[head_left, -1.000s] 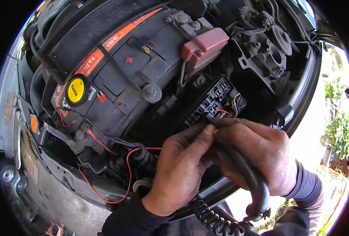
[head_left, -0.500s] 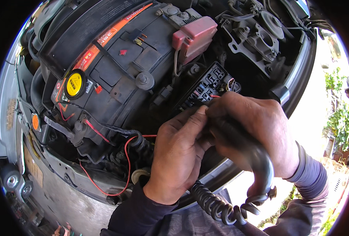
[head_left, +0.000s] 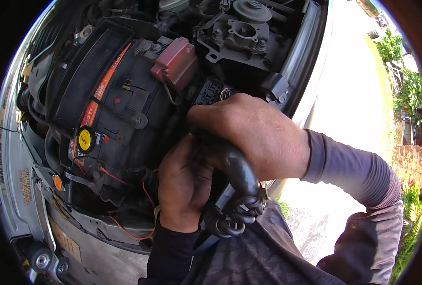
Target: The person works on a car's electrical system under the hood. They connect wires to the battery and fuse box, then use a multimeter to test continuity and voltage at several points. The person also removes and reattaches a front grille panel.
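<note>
My right hand (head_left: 263, 135) is closed around a thick, glossy black curved tool (head_left: 239, 171) whose exact kind I cannot make out. From its lower end hangs a black coiled cord (head_left: 227, 223), bunched near my left wrist. Just below, my left hand (head_left: 180, 187) is curled upward at the tool's front end, its fingertips in shadow; what they pinch is hidden. Beyond the right knuckles lies an uncovered fuse box (head_left: 206, 92), partly covered by that hand. A thin red wire (head_left: 149, 196) loops beside the left hand and runs along the car's front edge.
A large black car battery (head_left: 125, 104) fills the left of the engine bay, with a yellow round cap (head_left: 85, 139) at its near corner. Behind the fuse box stand a red plastic cover (head_left: 177, 61) and a metal bracket assembly (head_left: 244, 33). The fender edge (head_left: 299, 52) runs along the right.
The view has shifted, so the engine bay sits further left. My right hand has turned over the tool, hiding more of the fuse box, and the coiled cord has bunched closer together.
</note>
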Action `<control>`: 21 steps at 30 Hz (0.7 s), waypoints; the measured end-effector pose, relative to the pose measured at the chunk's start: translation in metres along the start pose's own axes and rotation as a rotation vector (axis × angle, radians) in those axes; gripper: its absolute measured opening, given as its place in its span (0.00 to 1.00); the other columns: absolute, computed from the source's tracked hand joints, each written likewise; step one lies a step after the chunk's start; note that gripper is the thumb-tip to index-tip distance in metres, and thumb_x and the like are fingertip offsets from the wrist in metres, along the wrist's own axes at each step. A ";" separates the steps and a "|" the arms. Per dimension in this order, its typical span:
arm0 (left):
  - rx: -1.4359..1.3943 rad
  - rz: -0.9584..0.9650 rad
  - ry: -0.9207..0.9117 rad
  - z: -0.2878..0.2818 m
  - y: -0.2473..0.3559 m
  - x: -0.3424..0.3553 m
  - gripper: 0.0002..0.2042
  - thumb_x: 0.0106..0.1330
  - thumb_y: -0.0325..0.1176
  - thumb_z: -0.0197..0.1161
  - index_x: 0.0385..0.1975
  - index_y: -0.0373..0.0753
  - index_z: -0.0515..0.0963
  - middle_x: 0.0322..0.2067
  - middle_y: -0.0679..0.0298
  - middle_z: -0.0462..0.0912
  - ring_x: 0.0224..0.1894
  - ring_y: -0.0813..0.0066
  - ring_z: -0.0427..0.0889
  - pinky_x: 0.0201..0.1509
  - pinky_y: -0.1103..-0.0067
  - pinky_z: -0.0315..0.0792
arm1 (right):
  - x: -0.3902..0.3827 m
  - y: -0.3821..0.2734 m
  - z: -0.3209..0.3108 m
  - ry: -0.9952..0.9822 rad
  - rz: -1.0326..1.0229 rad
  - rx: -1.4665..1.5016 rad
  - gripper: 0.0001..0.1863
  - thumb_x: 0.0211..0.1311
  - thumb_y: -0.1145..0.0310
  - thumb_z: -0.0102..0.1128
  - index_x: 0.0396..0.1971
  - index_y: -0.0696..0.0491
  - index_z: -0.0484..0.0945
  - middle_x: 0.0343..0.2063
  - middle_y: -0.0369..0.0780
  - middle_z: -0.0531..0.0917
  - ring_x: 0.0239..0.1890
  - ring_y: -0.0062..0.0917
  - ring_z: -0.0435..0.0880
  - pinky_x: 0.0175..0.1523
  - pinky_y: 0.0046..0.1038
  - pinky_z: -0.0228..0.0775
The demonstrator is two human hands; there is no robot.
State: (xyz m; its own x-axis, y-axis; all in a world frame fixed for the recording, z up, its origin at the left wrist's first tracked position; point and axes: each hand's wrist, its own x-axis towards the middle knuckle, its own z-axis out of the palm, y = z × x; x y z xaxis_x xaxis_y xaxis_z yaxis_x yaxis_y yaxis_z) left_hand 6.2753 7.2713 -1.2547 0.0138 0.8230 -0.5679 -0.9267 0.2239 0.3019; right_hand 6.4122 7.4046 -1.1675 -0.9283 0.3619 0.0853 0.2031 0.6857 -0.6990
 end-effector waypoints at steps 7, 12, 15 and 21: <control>0.039 0.105 -0.147 -0.003 0.000 -0.005 0.20 0.80 0.40 0.54 0.62 0.32 0.73 0.58 0.56 0.81 0.62 0.68 0.81 0.69 0.68 0.73 | 0.007 -0.005 0.002 -0.070 -0.038 -0.017 0.19 0.48 0.71 0.67 0.41 0.61 0.78 0.34 0.53 0.84 0.42 0.53 0.87 0.44 0.46 0.81; 0.054 0.109 -0.149 0.004 0.004 -0.011 0.18 0.79 0.36 0.56 0.61 0.31 0.74 0.55 0.57 0.82 0.59 0.70 0.81 0.66 0.69 0.75 | 0.007 -0.008 -0.006 -0.189 0.026 -0.055 0.19 0.50 0.68 0.68 0.41 0.60 0.76 0.33 0.51 0.82 0.38 0.53 0.86 0.40 0.46 0.78; 0.106 0.118 -0.095 0.010 0.005 -0.015 0.18 0.78 0.34 0.57 0.60 0.29 0.74 0.54 0.56 0.81 0.58 0.69 0.82 0.65 0.69 0.75 | 0.007 -0.016 -0.006 -0.173 0.040 -0.040 0.20 0.49 0.72 0.68 0.43 0.61 0.76 0.35 0.51 0.84 0.40 0.52 0.87 0.43 0.45 0.81; 0.080 0.112 -0.044 0.021 0.005 -0.016 0.17 0.78 0.30 0.56 0.61 0.28 0.74 0.54 0.56 0.81 0.56 0.70 0.82 0.62 0.72 0.77 | 0.003 -0.017 -0.015 -0.216 0.112 -0.001 0.18 0.51 0.73 0.66 0.42 0.59 0.73 0.35 0.50 0.80 0.40 0.52 0.85 0.41 0.45 0.80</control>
State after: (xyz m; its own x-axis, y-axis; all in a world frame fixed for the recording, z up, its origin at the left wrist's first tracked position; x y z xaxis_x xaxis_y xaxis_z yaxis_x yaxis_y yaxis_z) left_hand 6.2786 7.2702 -1.2284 -0.0700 0.8667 -0.4939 -0.8904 0.1690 0.4226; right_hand 6.4103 7.4033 -1.1448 -0.9449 0.2925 -0.1468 0.3090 0.6498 -0.6945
